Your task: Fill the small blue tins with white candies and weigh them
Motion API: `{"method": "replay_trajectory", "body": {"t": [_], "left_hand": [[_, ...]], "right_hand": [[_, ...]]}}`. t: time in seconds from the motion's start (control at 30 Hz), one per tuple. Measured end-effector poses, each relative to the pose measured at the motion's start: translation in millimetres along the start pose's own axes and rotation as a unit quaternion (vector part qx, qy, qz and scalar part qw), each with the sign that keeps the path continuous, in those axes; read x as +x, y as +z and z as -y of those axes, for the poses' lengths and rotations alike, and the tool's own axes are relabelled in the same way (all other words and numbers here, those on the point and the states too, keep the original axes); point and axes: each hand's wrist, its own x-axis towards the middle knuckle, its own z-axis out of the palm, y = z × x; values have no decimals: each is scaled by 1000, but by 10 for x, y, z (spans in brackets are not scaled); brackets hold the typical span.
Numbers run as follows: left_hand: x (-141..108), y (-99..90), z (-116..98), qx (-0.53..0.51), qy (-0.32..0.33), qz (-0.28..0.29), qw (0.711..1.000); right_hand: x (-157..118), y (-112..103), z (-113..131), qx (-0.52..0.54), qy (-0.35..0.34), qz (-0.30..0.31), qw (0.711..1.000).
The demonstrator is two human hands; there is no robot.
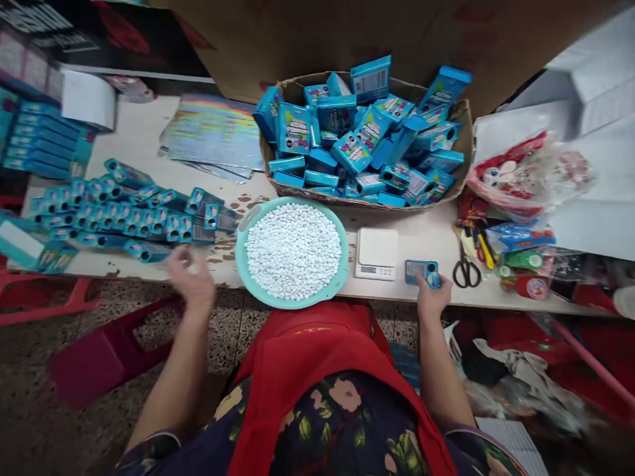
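Note:
My right hand (432, 296) grips a small blue box (419, 272) with a dark round hole at its end, at the table's front edge. My left hand (191, 276) is blurred, its fingers loosely curled and apart with nothing seen in them. It is near the front of several rows of similar blue boxes (133, 218), their holed ends showing. Between my hands stands a mint-green basin (241, 261) full of small white pellets (294, 251). Right of the basin lies a white digital scale (377, 250) with nothing on it.
Behind the basin stands a cardboard box (466, 142) heaped with blue boxes. Shiny sheets (213, 132) lie at back left. Black scissors (466, 271), small bottles (528, 260) and a plastic bag (530, 175) are at the right. A dark pink stool (94, 357) is below left.

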Motion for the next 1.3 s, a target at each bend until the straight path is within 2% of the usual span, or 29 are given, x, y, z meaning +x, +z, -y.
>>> {"method": "replay_trajectory", "body": {"t": [0.03, 0.1, 0.13, 0.2, 0.27, 0.4, 0.53, 0.6, 0.7, 0.77, 0.87, 0.93, 1.0, 1.1, 1.2, 1.3], "left_hand": [[-106, 170, -60, 30, 43, -10, 999], [-248, 535, -195, 37, 130, 78, 988], [-281, 705, -261, 34, 146, 112, 982], [-287, 980, -373, 42, 125, 122, 984], [-256, 1157, -462, 57, 80, 95, 991], [-212, 1311, -666, 28, 24, 105, 994], [-187, 1357, -897, -68, -91, 128, 985], [-163, 1354, -963, -182, -158, 154, 958], [-129, 1310, -1004, -389, -256, 197, 863], [-113, 1240, -1033, -469, -313, 206, 799], [-106, 1064, -1145, -519, -361, 245, 735], [-123, 920, -1273, -549, -352, 269, 709], [-162, 792, -1423, -583, -314, 261, 702], [-237, 681, -1615, -616, -253, 224, 712], [-279, 671, -1711, -620, -223, 189, 728], [-278, 702, -1737, -619, -207, 163, 740]], "right_hand": [[9, -10, 31, 9, 0, -7, 1000], [31, -79, 145, 32, -15, -21, 999], [31, -128, 227, 44, -30, -23, 998], [-13, -225, 429, 71, -69, -17, 995], [-129, -274, 659, 96, -103, 10, 990], [-514, -136, 1101, 135, -120, 117, 976], [-916, 144, 1429, 161, -135, 253, 944], [-1070, 233, 1542, 156, -150, 312, 925], [-1233, 278, 1654, 134, -180, 376, 899], [-1303, 279, 1695, 114, -206, 391, 890], [-1377, 295, 1724, 80, -264, 380, 883], [-1422, 332, 1738, 60, -315, 364, 875], [-1475, 389, 1758, 37, -364, 351, 862], [-1560, 492, 1800, 5, -413, 355, 839], [-1617, 570, 1837, -4, -433, 364, 825], [-1639, 597, 1867, 2, -433, 357, 828]]}}
